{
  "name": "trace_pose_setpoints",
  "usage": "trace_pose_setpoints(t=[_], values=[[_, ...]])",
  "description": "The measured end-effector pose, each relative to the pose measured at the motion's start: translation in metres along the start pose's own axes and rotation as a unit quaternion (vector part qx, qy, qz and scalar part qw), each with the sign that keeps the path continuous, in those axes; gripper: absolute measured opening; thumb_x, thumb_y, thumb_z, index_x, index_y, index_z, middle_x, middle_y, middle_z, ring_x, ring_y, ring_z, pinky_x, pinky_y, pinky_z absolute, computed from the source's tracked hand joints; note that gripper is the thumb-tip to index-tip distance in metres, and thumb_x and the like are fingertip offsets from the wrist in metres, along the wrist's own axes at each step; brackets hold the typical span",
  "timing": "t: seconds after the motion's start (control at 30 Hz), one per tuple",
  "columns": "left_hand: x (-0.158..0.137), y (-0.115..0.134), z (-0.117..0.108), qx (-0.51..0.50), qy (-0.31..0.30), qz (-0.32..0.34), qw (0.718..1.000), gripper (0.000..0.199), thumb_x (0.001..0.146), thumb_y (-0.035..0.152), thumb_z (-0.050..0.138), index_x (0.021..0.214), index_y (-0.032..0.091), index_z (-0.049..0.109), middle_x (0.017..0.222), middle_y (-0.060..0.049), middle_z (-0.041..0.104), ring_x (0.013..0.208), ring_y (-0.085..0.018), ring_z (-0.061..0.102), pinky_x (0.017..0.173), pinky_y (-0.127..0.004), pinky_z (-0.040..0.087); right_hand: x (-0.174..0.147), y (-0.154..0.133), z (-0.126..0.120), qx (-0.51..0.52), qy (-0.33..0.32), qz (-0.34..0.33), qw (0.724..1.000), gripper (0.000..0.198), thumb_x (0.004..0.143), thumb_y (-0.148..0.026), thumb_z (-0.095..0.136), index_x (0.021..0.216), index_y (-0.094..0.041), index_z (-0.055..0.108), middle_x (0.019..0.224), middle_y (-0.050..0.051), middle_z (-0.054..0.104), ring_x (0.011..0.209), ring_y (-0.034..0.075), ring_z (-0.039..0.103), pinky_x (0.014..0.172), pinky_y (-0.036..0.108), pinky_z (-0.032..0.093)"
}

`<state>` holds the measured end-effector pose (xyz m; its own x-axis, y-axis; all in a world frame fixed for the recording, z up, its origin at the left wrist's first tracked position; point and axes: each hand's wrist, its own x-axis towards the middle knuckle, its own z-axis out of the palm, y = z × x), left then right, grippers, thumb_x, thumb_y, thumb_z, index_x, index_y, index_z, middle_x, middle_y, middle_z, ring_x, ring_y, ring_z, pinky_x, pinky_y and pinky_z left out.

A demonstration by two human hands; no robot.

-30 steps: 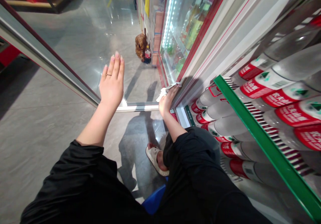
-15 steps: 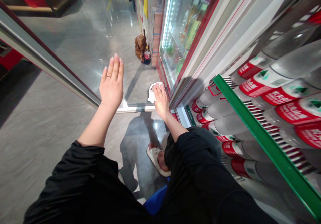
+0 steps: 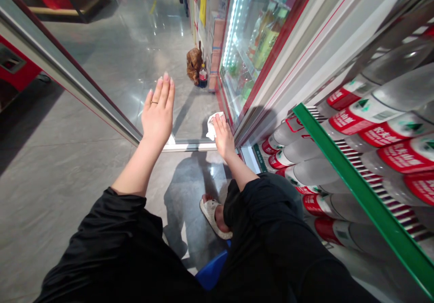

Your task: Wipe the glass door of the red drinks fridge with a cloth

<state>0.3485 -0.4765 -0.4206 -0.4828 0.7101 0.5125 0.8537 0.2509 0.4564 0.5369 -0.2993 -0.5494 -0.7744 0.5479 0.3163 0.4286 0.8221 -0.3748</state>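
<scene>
In the head view, my left hand (image 3: 157, 117) is raised with its fingers stretched out flat, palm toward the glass door (image 3: 130, 74). A thin ring circles one finger, and the palm side is hidden. Lower down and to the right, my right hand (image 3: 224, 136) presses a crumpled white cloth (image 3: 211, 125) flat against the lower right part of the glass. Part of the cloth lies hidden under the fingers. Just below the cloth runs the door's bottom frame (image 3: 195, 147).
An open cooler shelf with a green edge (image 3: 359, 183) and large red-labelled water bottles (image 3: 383, 113) stands close on my right. Beyond the glass are a brown bag (image 3: 194, 65), a dark drink bottle (image 3: 202, 77) and stacked boxes. A blue object (image 3: 213, 271) is beneath me.
The whole view has shifted slightly, so things appear a little farther right. My right hand and the cloth stay low on the glass; my left hand remains flat and raised.
</scene>
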Motion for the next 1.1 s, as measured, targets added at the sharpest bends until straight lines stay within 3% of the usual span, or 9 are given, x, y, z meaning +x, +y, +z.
trace_pose_setpoints(t=[0.13, 0.2, 0.3, 0.4, 0.5, 0.63, 0.8, 0.93, 1.1], values=[[0.0, -0.001, -0.001, -0.003, -0.003, 0.004, 1.0, 0.07, 0.111, 0.024, 0.028, 0.181, 0.027, 0.033, 0.188, -0.003, 0.031, 0.177, -0.022, 0.021, 0.147, -0.045, 0.011, -0.002, 0.001, 0.005, -0.002, 0.018, 0.042, 0.999, 0.081, 0.097, 0.005, 0.029, 0.175, -0.01, 0.041, 0.187, 0.014, 0.034, 0.176, 0.028, 0.027, 0.143, 0.057, 0.031], [-0.001, -0.001, -0.002, 0.006, -0.012, 0.007, 1.0, 0.07, 0.111, 0.025, 0.028, 0.182, 0.029, 0.03, 0.189, -0.001, 0.028, 0.177, -0.021, 0.02, 0.147, -0.044, 0.012, 0.005, -0.006, 0.008, -0.004, 0.029, 0.031, 0.999, 0.084, 0.096, 0.005, 0.03, 0.179, -0.011, 0.033, 0.189, 0.012, 0.03, 0.178, 0.027, 0.021, 0.144, 0.057, 0.029], [-0.001, -0.002, -0.004, 0.02, -0.016, 0.013, 1.0, 0.07, 0.112, 0.026, 0.028, 0.182, 0.03, 0.029, 0.189, -0.001, 0.027, 0.177, -0.023, 0.022, 0.147, -0.044, 0.013, 0.017, -0.017, 0.008, -0.031, 0.03, -0.046, 0.998, 0.085, 0.099, 0.001, 0.033, 0.181, -0.018, 0.029, 0.189, 0.006, 0.03, 0.178, 0.025, 0.019, 0.145, 0.059, 0.025], [0.0, -0.005, -0.004, 0.029, -0.015, 0.024, 0.999, 0.07, 0.111, 0.023, 0.027, 0.181, 0.028, 0.033, 0.188, -0.003, 0.032, 0.175, -0.023, 0.028, 0.147, -0.045, 0.012, 0.023, -0.018, 0.0, -0.056, -0.006, -0.128, 0.99, 0.076, 0.105, -0.003, 0.031, 0.178, -0.02, 0.039, 0.185, 0.004, 0.038, 0.175, 0.023, 0.031, 0.145, 0.052, 0.029], [0.001, -0.01, -0.004, 0.027, -0.008, 0.047, 0.998, 0.071, 0.11, 0.02, 0.028, 0.18, 0.028, 0.033, 0.187, -0.003, 0.035, 0.175, -0.023, 0.031, 0.146, -0.044, 0.014, 0.023, -0.009, -0.017, -0.059, -0.027, -0.158, 0.985, 0.069, 0.11, -0.007, 0.031, 0.175, -0.024, 0.045, 0.181, 0.0, 0.045, 0.171, 0.019, 0.04, 0.145, 0.044, 0.031], [0.0, -0.013, -0.005, 0.031, -0.008, 0.067, 0.997, 0.075, 0.107, 0.015, 0.03, 0.181, 0.029, 0.03, 0.187, -0.003, 0.036, 0.175, -0.023, 0.03, 0.146, -0.043, 0.019, 0.022, 0.001, -0.038, -0.066, -0.035, -0.199, 0.977, 0.07, 0.11, -0.006, 0.035, 0.178, -0.025, 0.039, 0.182, 0.001, 0.044, 0.172, 0.02, 0.038, 0.145, 0.048, 0.03], [0.001, -0.008, -0.007, 0.047, -0.014, 0.069, 0.996, 0.079, 0.104, 0.009, 0.028, 0.181, 0.027, 0.029, 0.187, -0.002, 0.035, 0.175, -0.022, 0.031, 0.146, -0.044, 0.019, 0.032, -0.01, -0.041, -0.088, -0.023, -0.224, 0.97, 0.068, 0.111, -0.006, 0.035, 0.177, -0.02, 0.039, 0.182, 0.006, 0.044, 0.172, 0.022, 0.037, 0.144, 0.049, 0.033], [0.003, -0.007, -0.013, 0.075, -0.028, 0.076, 0.994, 0.08, 0.104, 0.007, 0.025, 0.181, 0.027, 0.03, 0.187, -0.001, 0.034, 0.174, -0.017, 0.03, 0.145, -0.04, 0.019, 0.05, -0.014, -0.046, -0.11, -0.06, -0.297, 0.947, 0.063, 0.115, -0.01, 0.032, 0.176, -0.023, 0.043, 0.179, 0.002, 0.05, 0.169, 0.02, 0.043, 0.141, 0.046, 0.039], [-0.004, -0.014, -0.023, 0.092, -0.046, 0.102, 0.989, 0.078, 0.106, 0.007, 0.025, 0.182, 0.024, 0.029, 0.187, -0.003, 0.035, 0.175, -0.02, 0.029, 0.146, -0.043, 0.019, 0.063, 0.008, -0.064, -0.133, -0.096, -0.356, 0.92, 0.065, 0.115, -0.011, 0.038, 0.177, -0.032, 0.037, 0.177, -0.003, 0.053, 0.166, 0.017, 0.047, 0.138, 0.046, 0.043]])
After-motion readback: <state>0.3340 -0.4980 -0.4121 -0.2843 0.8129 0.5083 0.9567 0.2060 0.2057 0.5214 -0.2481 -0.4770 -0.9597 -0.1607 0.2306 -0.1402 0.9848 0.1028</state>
